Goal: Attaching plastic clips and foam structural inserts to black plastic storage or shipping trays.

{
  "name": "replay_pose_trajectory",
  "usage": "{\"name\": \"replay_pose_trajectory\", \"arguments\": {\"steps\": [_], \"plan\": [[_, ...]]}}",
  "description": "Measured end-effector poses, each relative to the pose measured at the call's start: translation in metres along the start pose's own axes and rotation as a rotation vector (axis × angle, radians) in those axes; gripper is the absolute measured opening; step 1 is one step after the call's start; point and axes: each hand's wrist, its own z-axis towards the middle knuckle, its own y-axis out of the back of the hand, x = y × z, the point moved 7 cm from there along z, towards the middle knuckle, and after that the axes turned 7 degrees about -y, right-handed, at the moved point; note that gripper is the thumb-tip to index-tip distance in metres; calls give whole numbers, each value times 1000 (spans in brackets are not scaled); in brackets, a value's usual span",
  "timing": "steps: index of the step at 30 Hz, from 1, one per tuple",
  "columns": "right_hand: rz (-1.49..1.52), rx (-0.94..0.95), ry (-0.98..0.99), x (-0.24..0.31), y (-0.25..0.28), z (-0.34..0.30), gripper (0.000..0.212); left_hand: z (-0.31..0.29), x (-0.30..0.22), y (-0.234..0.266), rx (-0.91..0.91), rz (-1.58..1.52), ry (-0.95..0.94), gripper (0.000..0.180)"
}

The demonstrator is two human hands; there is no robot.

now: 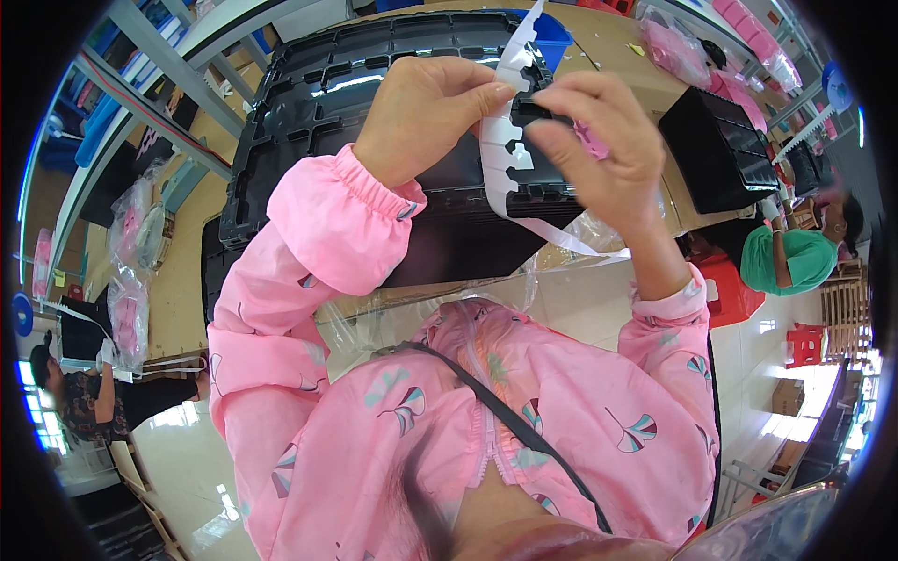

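My left hand [421, 117] pinches a long white paper-like strip [496, 154] between thumb and fingertips. Cut-out notches run down one edge of the strip, and its lower end trails toward the right over the table edge. Close by, my right hand [613, 154] is curled and slightly blurred, its thumb and fingertips apart from the strip. A small pink piece [591, 142] shows inside its fingers; its exact kind is unclear. Beneath both hands lies a stack of glossy black moulded plastic trays [318, 112], partly hidden by my hands and sleeves.
A black box-shaped tray stack [716, 154] stands at right on the brown tabletop [599, 56]. Behind are a blue bin [554, 42] and pink bagged goods [669, 42]. Metal framing [154, 112] rises at left. A co-worker in green [790, 257] is at right, another [79, 393] at left.
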Motion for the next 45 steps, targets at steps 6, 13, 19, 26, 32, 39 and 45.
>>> {"name": "replay_pose_trajectory", "arguments": {"steps": [6, 13, 19, 26, 32, 39, 45], "plan": [[-108, -51, 63, -3, -21, -6, 25, -1, 1, 1, -106, -84, 66, 19], [-138, -84, 111, -2, -30, -10, 20, -9, 5, 5, -133, -134, 87, 20], [-141, -76, 189, 5, -35, -9, 19, -11, 4, 9, -125, -114, 44, 19], [-201, -96, 292, 11, -39, -10, 21, -12, 1, 10, -122, -159, 34, 16], [-250, -83, 402, 15, -42, -11, 20, -12, 7, 10, -109, -191, 115, 16], [-236, -91, 471, 16, -43, -12, 19, -12, 15, 10, -51, -156, 88, 18], [-210, -60, 484, 17, -44, -11, 19, -12, 16, 11, -66, -174, 97, 17]]}}
